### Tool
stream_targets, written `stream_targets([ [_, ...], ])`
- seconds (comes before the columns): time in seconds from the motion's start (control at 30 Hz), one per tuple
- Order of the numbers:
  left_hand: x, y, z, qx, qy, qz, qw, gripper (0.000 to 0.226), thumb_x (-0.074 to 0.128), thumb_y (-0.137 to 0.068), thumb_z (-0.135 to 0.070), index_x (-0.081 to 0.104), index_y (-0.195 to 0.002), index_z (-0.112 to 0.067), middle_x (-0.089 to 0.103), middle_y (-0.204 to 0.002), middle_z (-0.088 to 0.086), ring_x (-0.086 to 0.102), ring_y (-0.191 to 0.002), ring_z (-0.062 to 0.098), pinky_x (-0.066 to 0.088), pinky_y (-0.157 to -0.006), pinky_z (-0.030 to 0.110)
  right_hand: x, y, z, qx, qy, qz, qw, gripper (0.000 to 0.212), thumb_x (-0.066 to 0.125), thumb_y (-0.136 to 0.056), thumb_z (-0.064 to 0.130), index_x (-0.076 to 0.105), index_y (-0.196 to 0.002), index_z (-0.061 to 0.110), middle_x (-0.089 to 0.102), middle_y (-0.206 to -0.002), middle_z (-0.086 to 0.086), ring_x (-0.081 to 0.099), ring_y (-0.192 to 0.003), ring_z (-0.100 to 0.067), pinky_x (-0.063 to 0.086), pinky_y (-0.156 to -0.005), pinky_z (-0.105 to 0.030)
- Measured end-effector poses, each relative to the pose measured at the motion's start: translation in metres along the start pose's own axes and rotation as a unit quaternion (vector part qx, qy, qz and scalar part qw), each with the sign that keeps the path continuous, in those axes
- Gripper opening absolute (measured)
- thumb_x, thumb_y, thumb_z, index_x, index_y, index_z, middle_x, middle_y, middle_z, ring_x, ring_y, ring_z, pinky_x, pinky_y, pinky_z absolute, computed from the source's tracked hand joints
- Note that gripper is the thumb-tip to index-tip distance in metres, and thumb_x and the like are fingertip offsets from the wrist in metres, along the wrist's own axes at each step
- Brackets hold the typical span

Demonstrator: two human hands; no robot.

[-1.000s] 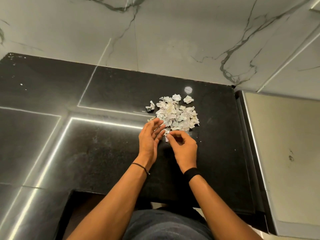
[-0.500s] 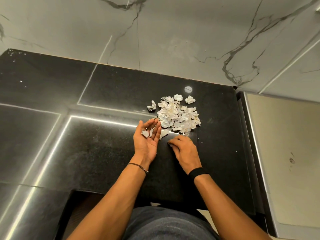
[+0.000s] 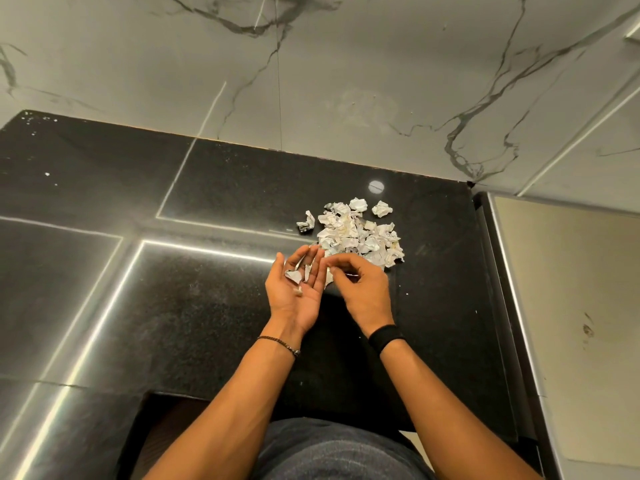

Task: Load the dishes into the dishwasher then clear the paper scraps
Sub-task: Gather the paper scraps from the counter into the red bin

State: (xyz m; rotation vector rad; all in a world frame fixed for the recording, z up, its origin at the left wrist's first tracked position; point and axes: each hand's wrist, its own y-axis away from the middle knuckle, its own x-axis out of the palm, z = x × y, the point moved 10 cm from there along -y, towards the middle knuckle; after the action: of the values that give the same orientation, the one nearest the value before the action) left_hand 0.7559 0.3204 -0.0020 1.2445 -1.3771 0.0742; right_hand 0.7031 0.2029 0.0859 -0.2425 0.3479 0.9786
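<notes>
Head view. The left hand (image 3: 294, 292) lies palm up just above the counter (image 3: 194, 306). Its grip is wide, with the fingers straight, and a few loose scraps (image 3: 293, 276) rest on the palm. The right hand (image 3: 363, 292) is just beside it with a narrow grip. Its thumb and fingertips are drawn together over the left fingers and appear to pinch one small scrap (image 3: 328, 277), which is partly hidden.

The pile of paper scraps (image 3: 360, 237) sits on the counter directly beyond both hands, toward the wall (image 3: 346, 81). It is a rough heap with no marked long axis, and the right hand is the nearer to it. One crumpled piece (image 3: 306, 221) lies just apart at the pile's left edge. No dishes or dishwasher are in view.

Assessment: the scrap-clearing stage is under way and most of the pile remains. The next pick calls for a short forward reach by the right hand, then a return to the left palm. The risk is that light pieces slide off the flat palm.
</notes>
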Motion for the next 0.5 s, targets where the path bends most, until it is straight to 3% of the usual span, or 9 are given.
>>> stream_targets([
  [0.07,-0.008,-0.003,-0.012,0.023,0.007,-0.014,1.0,0.044,0.047,-0.105,-0.038,0.07,-0.104,0.0,0.073,-0.112,0.02,0.071,-0.111,0.032,0.054,-0.101,0.04,0.01,-0.005,-0.005,-0.053,0.107,0.04,0.992,0.028,0.066,-0.088,0.003,0.074,-0.109,0.019,0.072,-0.11,0.006,0.066,-0.104,-0.01,0.052,-0.095,-0.024],
  [0.13,-0.016,-0.005,-0.025,0.048,-0.004,-0.03,0.998,0.045,0.047,-0.105,-0.039,0.07,-0.104,-0.001,0.074,-0.11,0.018,0.072,-0.109,0.03,0.055,-0.099,0.038,0.032,-0.002,-0.012,-0.122,0.235,0.118,0.957,0.033,0.065,-0.088,0.005,0.072,-0.118,0.017,0.069,-0.117,0.001,0.061,-0.111,-0.021,0.046,-0.099,-0.03],
  [0.23,-0.026,-0.008,-0.038,0.065,-0.035,-0.042,0.996,0.045,0.048,-0.104,-0.044,0.07,-0.102,-0.005,0.075,-0.107,0.015,0.073,-0.104,0.026,0.056,-0.094,0.035,0.042,0.006,-0.026,-0.149,0.309,0.127,0.931,0.019,0.064,-0.093,0.012,0.073,-0.108,0.017,0.065,-0.107,-0.001,0.058,-0.1,-0.025,0.049,-0.089,-0.039],
  [0.33,-0.028,-0.01,-0.041,0.075,-0.06,-0.043,0.994,0.043,0.048,-0.104,-0.044,0.07,-0.1,-0.007,0.074,-0.109,0.015,0.074,-0.1,0.025,0.056,-0.093,0.035,0.03,0.008,-0.026,-0.093,0.235,0.068,0.965,0.013,0.067,-0.094,0.019,0.074,-0.104,0.02,0.067,-0.1,0.003,0.061,-0.094,-0.017,0.052,-0.085,-0.038],
  [0.4,-0.024,-0.01,-0.037,0.071,-0.08,-0.034,0.994,0.045,0.046,-0.105,-0.046,0.069,-0.103,-0.007,0.072,-0.115,0.017,0.073,-0.102,0.026,0.056,-0.096,0.036,0.025,0.007,-0.013,-0.043,0.137,0.036,0.989,0.015,0.071,-0.093,0.023,0.074,-0.107,0.023,0.07,-0.101,0.009,0.064,-0.092,-0.008,0.053,-0.084,-0.025],
  [0.5,-0.017,-0.012,-0.024,0.038,-0.072,-0.015,0.997,0.048,0.046,-0.104,-0.049,0.068,-0.107,-0.007,0.07,-0.113,0.019,0.07,-0.102,0.03,0.054,-0.099,0.042,0.041,-0.001,0.021,-0.032,0.035,0.065,0.997,0.024,0.078,-0.087,0.032,0.074,-0.11,0.029,0.073,-0.103,0.014,0.066,-0.096,-0.003,0.049,-0.084,-0.014],
])
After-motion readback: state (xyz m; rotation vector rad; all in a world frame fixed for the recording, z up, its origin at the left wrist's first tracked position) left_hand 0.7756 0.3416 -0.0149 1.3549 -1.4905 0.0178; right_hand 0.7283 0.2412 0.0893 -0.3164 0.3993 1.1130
